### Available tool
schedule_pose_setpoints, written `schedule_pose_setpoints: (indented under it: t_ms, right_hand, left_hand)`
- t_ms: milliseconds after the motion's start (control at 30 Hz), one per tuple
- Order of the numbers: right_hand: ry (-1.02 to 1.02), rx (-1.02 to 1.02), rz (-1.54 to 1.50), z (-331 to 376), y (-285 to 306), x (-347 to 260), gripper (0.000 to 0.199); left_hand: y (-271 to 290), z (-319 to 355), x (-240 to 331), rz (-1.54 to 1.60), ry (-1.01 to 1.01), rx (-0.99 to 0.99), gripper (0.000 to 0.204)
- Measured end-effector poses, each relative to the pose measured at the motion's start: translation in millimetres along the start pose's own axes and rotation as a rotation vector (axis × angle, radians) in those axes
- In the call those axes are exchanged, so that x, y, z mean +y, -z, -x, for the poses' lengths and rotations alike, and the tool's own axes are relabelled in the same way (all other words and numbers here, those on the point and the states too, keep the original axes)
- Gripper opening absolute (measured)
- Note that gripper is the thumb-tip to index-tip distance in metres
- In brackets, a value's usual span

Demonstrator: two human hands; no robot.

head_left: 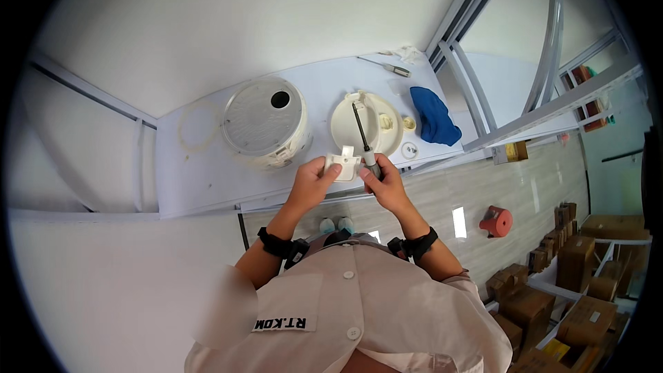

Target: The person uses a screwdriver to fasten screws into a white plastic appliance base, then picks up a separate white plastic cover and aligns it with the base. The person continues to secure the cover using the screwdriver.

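My left hand (312, 184) grips a small white plastic bracket (342, 167) with a tab at its far end, thumb on its face. Closed round a grey handle, my right hand (389, 185) holds a screwdriver (362, 130), its dark shaft pointing away from me. The two hands are close together over the table's front edge. Just beyond them lies a round cream lid-like part (394, 146), partly covered by the shaft. Left of it stands a white drum-shaped housing (298, 139) with a grey top and a dark round hole.
Right of the lid-like part are a small cream ring (409, 123), a small pale disc (410, 150) and a blue cloth (434, 117). A second screwdriver (394, 69) lies at the back of the white table (197, 183). A red stool (494, 222) and cardboard boxes (528, 311) stand to the right.
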State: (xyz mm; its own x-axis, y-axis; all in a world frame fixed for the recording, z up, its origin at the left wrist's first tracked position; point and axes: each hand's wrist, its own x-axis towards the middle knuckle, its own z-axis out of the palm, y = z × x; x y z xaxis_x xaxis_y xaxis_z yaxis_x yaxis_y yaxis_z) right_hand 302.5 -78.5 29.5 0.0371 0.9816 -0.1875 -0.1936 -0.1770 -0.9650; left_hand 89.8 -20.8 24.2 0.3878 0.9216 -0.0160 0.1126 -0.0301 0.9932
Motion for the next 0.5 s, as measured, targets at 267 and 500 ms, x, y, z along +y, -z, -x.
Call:
schedule_pose_setpoints:
  t_ms: [267,500]
  right_hand:
    - [0.360,-0.040,0.269,-33.5,-36.2,16.2,0.029]
    - [0.241,-0.156,0.149,-43.7,-80.6,18.3,0.030]
  left_hand:
    - [27.7,27.6,8.8,-0.253,-0.159,0.181,0.025]
    - [57.6,54.7,2.0,-0.412,-0.197,0.378,0.022]
